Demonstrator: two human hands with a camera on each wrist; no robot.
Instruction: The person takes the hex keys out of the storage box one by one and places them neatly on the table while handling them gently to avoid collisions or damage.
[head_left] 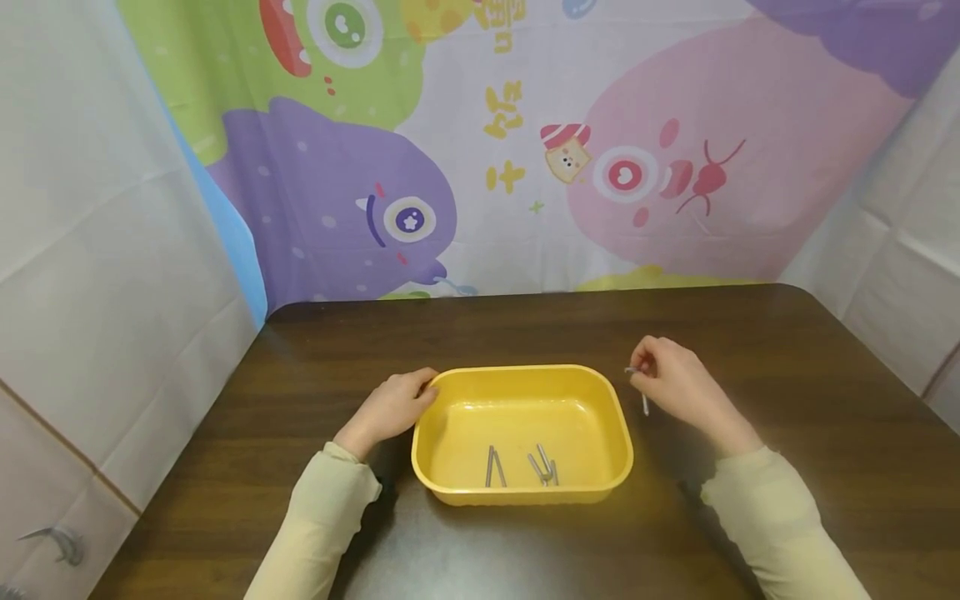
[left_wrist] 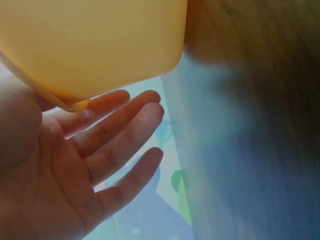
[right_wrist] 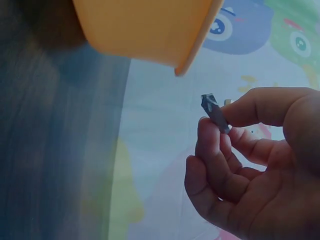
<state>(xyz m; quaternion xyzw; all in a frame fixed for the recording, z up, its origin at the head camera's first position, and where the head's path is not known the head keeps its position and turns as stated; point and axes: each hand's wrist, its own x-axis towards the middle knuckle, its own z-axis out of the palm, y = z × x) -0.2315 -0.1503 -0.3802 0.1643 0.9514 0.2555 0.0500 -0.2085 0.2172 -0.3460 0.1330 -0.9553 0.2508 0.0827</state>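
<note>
Just past the right end of the yellow tray [head_left: 517, 497], the right hand [head_left: 678, 383] pinches a small grey metal piece [right_wrist: 216, 112] between its thumb and fingers, up off the dark table [head_left: 847, 417]; whether it is one bent piece or two is hard to tell. The left hand [head_left: 390, 407] holds the tray's rim near the far left corner, thumb at the rim and the other fingers loosely spread outside it. Thin grey rods [head_left: 490, 467] lie inside, in two small groups close to the near wall. The pinch looks small, so the metal piece could slip out and roll on the wood if the fingers loosen. A low move to the left could bump the knuckles on the raised rim, and a hard tug by the left hand might make the rods slide. The gap between the right hand and the rim is narrow. There is more room out to the right, and the tray's floor gives room beyond the rods. The table's far edge meets the picture cloth [head_left: 352, 167].
</note>
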